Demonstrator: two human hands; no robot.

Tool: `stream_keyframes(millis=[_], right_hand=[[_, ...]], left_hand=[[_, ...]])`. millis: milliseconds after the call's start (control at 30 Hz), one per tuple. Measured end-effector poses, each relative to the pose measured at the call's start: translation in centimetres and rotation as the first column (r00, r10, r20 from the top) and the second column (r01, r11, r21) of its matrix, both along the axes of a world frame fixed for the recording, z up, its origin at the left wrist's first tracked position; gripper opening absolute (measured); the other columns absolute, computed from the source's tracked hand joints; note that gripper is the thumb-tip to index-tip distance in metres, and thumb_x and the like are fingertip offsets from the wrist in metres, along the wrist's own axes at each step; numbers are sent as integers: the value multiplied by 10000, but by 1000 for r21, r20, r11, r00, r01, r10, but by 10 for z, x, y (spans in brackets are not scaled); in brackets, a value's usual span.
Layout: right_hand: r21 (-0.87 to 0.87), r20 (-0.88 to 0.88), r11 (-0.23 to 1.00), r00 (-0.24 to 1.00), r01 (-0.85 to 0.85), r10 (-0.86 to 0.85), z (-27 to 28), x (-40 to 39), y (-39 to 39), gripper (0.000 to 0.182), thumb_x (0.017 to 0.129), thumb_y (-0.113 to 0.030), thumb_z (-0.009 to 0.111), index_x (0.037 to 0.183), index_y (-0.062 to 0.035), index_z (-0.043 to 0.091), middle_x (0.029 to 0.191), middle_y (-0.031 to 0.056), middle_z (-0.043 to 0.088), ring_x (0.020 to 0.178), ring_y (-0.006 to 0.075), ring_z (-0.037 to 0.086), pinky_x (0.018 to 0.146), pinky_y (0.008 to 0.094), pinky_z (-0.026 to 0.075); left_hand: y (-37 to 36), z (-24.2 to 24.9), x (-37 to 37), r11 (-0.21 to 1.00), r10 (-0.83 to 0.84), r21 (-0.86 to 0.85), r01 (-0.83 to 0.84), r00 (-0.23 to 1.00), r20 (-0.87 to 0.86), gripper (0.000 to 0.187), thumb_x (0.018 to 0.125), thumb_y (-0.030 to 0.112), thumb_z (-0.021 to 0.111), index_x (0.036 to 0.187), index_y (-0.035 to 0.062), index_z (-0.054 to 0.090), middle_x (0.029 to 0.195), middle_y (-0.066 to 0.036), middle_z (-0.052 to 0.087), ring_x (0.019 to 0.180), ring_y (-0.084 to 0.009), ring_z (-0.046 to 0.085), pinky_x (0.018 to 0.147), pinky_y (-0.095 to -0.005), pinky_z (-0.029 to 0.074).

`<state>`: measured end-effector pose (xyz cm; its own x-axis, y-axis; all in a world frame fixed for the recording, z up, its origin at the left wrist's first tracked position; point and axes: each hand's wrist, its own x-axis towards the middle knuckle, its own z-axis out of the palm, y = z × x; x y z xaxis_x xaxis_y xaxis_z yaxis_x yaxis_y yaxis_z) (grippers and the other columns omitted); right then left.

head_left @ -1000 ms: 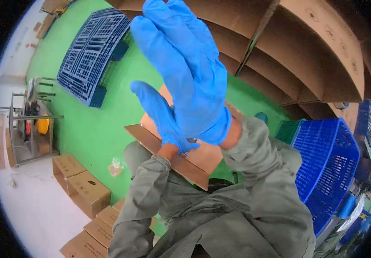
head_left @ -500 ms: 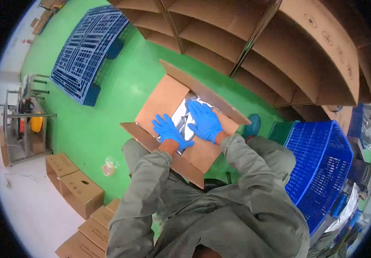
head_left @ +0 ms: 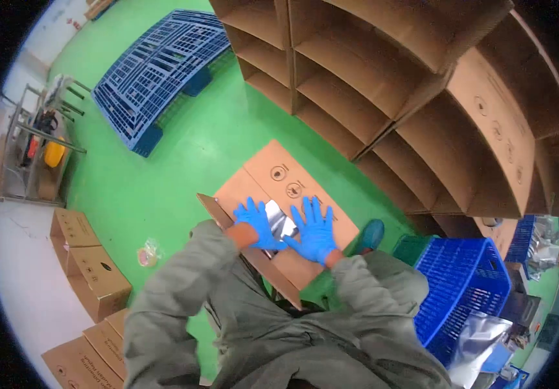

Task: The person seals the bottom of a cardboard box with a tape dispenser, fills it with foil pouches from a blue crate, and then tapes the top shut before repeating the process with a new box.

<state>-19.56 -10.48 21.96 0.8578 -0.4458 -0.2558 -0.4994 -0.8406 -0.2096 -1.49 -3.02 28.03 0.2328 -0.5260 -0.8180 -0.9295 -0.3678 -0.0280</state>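
A cardboard box stands on the floor in front of me, between my legs. Its far long flap, printed with round symbols, is folded down over the top. The near flap still stands up. Shiny silver packaging shows in the gap between my hands; the rest of the contents is covered. My left hand, in a blue glove, lies with fingers spread at the left of this gap. Flat on the folded flap rests my right hand, also blue-gloved, fingers spread. Neither hand grips anything.
Stacked open cardboard boxes rise at the far right. Blue plastic crates stand beside my right leg. A blue pallet lies at the far left, and more cartons sit at left. A tape roll lies on the floor.
The far long flap has come down from upright onto the box top, under my right hand. Less of the silver packaging shows. The camera view has shifted.
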Motion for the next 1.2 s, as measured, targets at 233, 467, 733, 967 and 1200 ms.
stream_keyframes(millis=[233, 467, 733, 967, 1200], right_hand=[[347, 40, 937, 999, -35, 23, -13, -11, -30, 724, 999, -508, 371, 1576, -110, 192, 1624, 226, 106, 1509, 412, 33, 1130, 688, 39], [-68, 99, 997, 994, 41, -34, -11, 1, 1, 714, 971, -363, 462, 1537, 9, 236, 1604, 198, 220, 1494, 360, 172, 1159, 628, 102], [-179, 182, 983, 983, 25, 8, -10, 4, 7, 604, 948, -320, 503, 1460, -15, 409, 1548, 202, 326, 1454, 351, 257, 1147, 602, 160], [25, 619, 950, 741, 311, -259, -3, 182, -96, 351, 879, -330, 623, 1017, -7, 623, 1100, 227, 624, 1063, 405, 574, 886, 497, 457], [193, 329, 873, 808, 449, -489, -28, 214, -91, 340, 893, -389, 603, 968, -65, 671, 908, 189, 712, 783, 376, 686, 704, 476, 539]], left_hand=[[3, 8, 40, 528, -450, -786, 321, 891, 62, 796, 891, 599, 517, 1486, 83, 397, 1556, -192, 334, 1422, -413, 331, 1149, -635, 189], [-69, -94, 13, 377, -84, -924, 53, 996, 23, 683, 928, 473, 517, 1481, 91, 398, 1563, -171, 323, 1463, -382, 253, 1164, -626, 147], [48, -84, -27, 440, -236, -896, 63, 971, -48, 645, 957, 385, 499, 1499, 60, 365, 1556, -138, 351, 1467, -314, 275, 1201, -550, 159], [51, -80, -26, 472, -212, -882, -19, 968, -134, 662, 954, 445, 473, 1502, 89, 372, 1565, -111, 344, 1468, -288, 279, 1220, -519, 144], [50, -94, -19, 599, -246, -801, 17, 955, -164, 660, 792, 463, 619, 1358, 128, 562, 1521, -102, 412, 1472, -270, 276, 1200, -598, 124]])
